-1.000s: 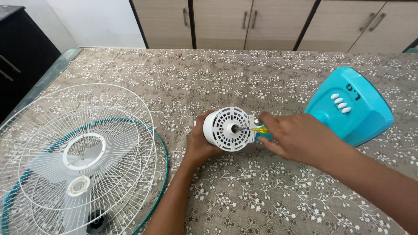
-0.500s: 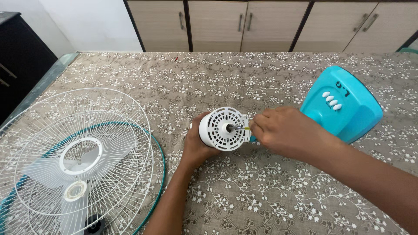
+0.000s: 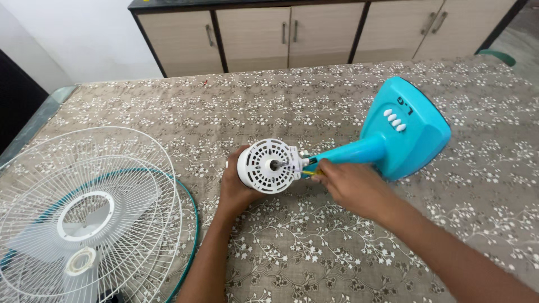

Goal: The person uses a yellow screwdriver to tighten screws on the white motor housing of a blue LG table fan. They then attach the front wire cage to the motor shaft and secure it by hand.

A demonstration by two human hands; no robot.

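Markings are showing on the turquoise fan base (image 3: 410,132) at right centre: a short dark label near its upper edge, and beside it a slanted row of four white oval buttons (image 3: 393,120). We are leaving the label unread. The base is lying tipped on the brown flower-patterned tablecloth (image 3: 314,247), and its turquoise neck (image 3: 348,152) is running down-left to the white motor housing (image 3: 270,166).

The motor housing is sitting near the middle of the table, between our two hands. It is a round white drum turned on its side, its flat slotted face looking toward us, with rings of small vent openings and a metal shaft sticking out of the centre. A small white bracket is jutting from its right edge where the neck joins.

We are cupping the housing from the left with our left hand (image 3: 234,188), fingers curled round its rim and back, the forearm coming up from the bottom edge. Our right hand (image 3: 351,185) is lying just right of the housing, fingers closed in a tight pinch on a screwdriver (image 3: 310,171) with a yellow handle; only a short length of it is showing, its tip pointing at the housing's right edge. The right forearm is stretching in from the lower right corner.

At the left, white wire fan guards (image 3: 84,213) are lying stacked, with a teal rim and pale blades beneath. Beige cabinets (image 3: 292,33) are standing beyond the table.
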